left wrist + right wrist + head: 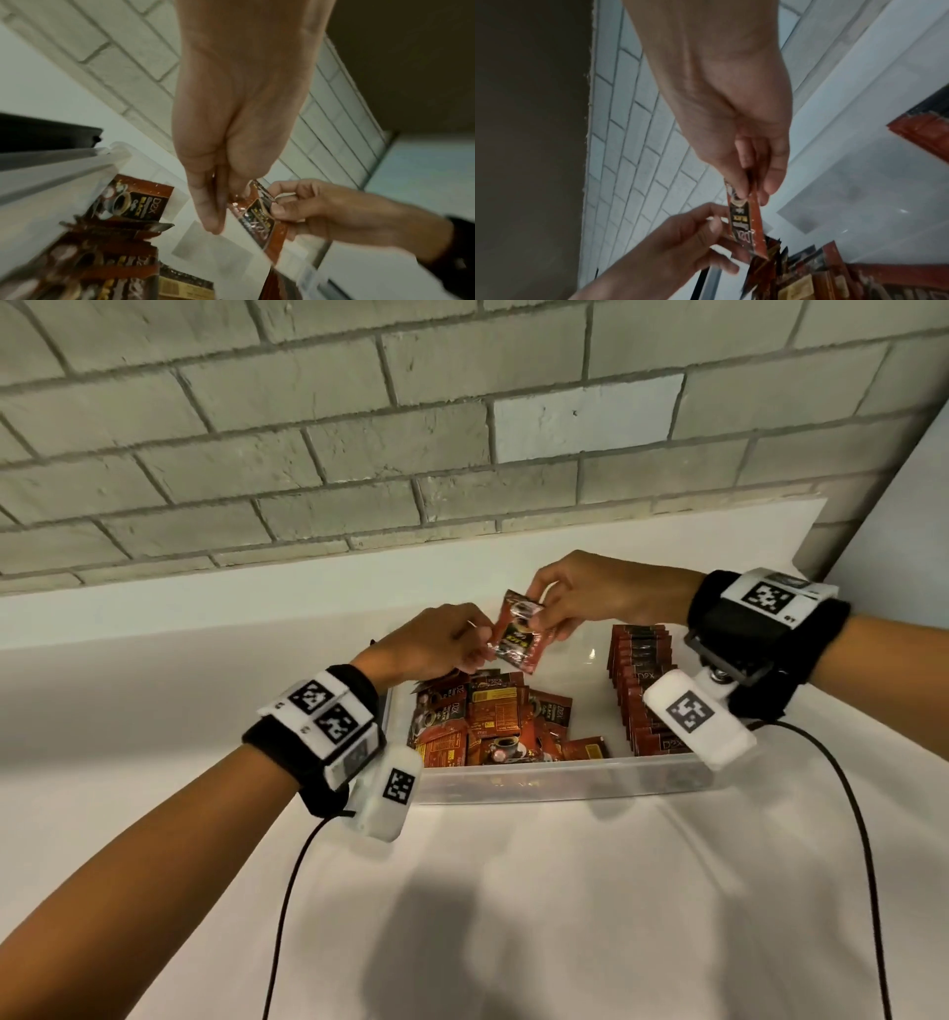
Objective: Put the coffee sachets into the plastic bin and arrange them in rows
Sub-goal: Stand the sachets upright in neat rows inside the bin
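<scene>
Your left hand (436, 639) and right hand (590, 595) both pinched one coffee sachet (518, 634) above the plastic bin (565, 780). At the bin's 3 o'clock side one row (642, 690) stood finished; a loose heap (493, 721) toward 9 o'clock still needed arranging, so roughly half remained.

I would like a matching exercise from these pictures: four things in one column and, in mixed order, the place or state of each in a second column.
Things:
1. red coffee sachet held up
2. neat row of dark red sachets
3. loose heap of red sachets
4. clear plastic bin

Places or states:
A. stands on the white counter
B. on edge along the bin's right side
C. pinched by the left hand and the right hand above the bin
D. jumbled in the bin's left part

Pairs: 1-C, 2-B, 3-D, 4-A
</scene>
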Motion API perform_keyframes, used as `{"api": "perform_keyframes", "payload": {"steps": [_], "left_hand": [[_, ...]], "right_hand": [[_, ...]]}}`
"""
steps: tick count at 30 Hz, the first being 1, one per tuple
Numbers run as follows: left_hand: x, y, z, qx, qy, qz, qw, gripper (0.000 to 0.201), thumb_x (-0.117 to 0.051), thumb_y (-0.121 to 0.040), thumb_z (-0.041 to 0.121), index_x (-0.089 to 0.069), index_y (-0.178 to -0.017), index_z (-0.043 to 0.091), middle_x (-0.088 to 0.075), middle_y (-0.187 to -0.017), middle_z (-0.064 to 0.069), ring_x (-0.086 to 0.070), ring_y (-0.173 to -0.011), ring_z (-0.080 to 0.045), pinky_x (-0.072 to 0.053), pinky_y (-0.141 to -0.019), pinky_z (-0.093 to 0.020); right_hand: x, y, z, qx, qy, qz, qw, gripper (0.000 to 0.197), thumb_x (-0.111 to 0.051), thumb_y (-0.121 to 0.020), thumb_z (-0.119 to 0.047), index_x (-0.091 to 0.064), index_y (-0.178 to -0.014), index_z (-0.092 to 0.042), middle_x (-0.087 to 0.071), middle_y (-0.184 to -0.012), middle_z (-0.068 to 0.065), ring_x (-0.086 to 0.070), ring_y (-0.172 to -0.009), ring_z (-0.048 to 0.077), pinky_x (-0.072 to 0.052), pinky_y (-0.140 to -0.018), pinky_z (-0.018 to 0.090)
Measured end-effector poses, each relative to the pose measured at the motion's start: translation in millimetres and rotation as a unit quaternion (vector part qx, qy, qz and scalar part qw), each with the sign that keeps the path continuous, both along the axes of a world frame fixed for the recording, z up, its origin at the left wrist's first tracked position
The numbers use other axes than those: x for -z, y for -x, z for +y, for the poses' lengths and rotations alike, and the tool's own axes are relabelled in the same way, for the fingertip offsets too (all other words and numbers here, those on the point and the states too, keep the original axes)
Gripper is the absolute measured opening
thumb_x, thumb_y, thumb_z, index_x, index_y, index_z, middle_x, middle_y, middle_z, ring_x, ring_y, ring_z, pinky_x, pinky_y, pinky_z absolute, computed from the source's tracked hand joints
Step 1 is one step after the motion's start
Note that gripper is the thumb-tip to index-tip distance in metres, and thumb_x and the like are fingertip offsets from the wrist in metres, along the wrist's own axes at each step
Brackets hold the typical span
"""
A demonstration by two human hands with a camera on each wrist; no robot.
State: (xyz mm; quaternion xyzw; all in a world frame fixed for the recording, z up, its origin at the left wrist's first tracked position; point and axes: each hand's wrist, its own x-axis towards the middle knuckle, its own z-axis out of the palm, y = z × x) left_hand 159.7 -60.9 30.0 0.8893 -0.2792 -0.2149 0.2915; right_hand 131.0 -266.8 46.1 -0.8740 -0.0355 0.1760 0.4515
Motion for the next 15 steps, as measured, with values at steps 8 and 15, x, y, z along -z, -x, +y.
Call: {"api": "perform_keyframes", "payload": {"steps": [8,15], "left_hand": [[14,5,-35,0.221,-0.326,-0.046,0.918,0.060,-0.073,-0.079,0.036,-0.046,-0.133,0.029,-0.035,-0.135,-0.002,-0.034,-0.124,-0.023,-0.038,-0.099,-0.041],[9,6,-36,0.184,-0.306,-0.043,0.933,0.057,-0.068,-0.081,0.033,-0.043,-0.131,0.023,-0.047,-0.124,0.000,-0.048,-0.102,-0.018,-0.046,-0.081,-0.032]], "right_hand": [[3,17,-42,0.080,-0.019,0.099,0.992,0.011,-0.053,-0.094,-0.015,-0.063,-0.100,-0.015,-0.064,-0.102,0.008,-0.062,-0.092,0.019,-0.056,-0.078,0.035],[4,23,-44,0.097,-0.104,0.166,0.976,0.019,-0.045,-0.098,-0.010,-0.056,-0.109,-0.021,-0.052,-0.116,0.011,-0.057,-0.101,0.029,-0.059,-0.071,0.044]]}}
